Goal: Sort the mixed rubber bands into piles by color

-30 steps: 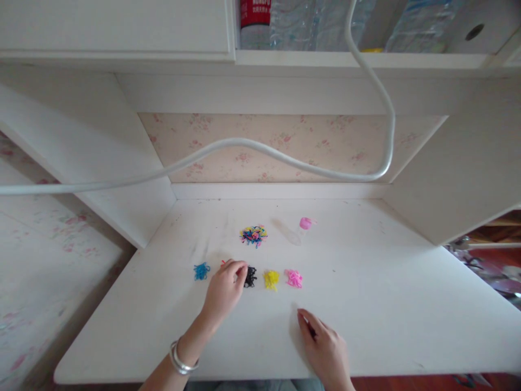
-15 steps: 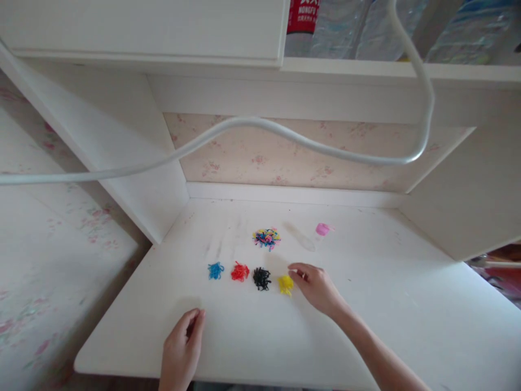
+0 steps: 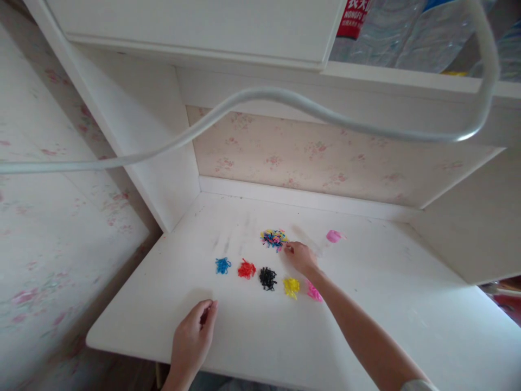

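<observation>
Multicoloured bands (image 3: 274,239) lay heaped on the table (image 3: 431,307) in the head view, beyond five single-colour piles (image 3: 267,278). The right hand (image 3: 300,256), fingers bunched at the heap's edge, seemed to be picking, hold unclear; separating one called for a fine pinch. The left hand (image 3: 193,336) curled loosely, contents hidden.

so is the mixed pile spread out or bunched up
Bunched up: the mixed pile lies in one clump, its colours overlapping, the right hand by its edge.
</observation>
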A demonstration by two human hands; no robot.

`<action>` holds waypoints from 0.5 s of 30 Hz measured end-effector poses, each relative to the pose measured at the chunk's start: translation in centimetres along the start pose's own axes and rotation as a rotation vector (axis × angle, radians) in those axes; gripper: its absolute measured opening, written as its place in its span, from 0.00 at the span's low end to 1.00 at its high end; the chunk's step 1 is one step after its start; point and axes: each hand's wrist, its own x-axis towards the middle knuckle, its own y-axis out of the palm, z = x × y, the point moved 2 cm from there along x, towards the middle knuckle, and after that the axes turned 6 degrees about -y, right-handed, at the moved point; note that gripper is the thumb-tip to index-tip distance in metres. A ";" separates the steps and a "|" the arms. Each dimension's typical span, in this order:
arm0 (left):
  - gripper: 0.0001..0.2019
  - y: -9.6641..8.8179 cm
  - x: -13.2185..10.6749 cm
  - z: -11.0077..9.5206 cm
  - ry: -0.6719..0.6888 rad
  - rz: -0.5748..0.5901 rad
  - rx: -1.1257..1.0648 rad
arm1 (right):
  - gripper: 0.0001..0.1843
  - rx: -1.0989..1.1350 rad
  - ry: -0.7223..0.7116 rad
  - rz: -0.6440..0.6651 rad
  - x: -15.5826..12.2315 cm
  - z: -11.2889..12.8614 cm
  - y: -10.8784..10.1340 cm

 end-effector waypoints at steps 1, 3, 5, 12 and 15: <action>0.16 0.0 0.0 0.0 0.012 0.000 0.013 | 0.19 -0.002 -0.003 -0.003 0.1 0.1 0.1; 0.16 0.1 -0.1 0.1 0.031 -0.001 0.028 | 0.20 -0.005 -0.013 -0.012 0.3 0.1 0.2; 0.15 0.1 -0.1 0.2 0.045 -0.009 0.033 | 0.19 -0.004 -0.025 -0.022 0.4 0.0 0.2; 0.15 0.1 -0.2 0.1 0.081 -0.031 0.058 | 0.18 0.023 -0.058 -0.054 0.4 -0.1 0.3; 0.15 0.1 -0.2 -0.1 0.085 -0.035 0.075 | 0.19 0.044 -0.056 -0.071 0.0 0.1 0.3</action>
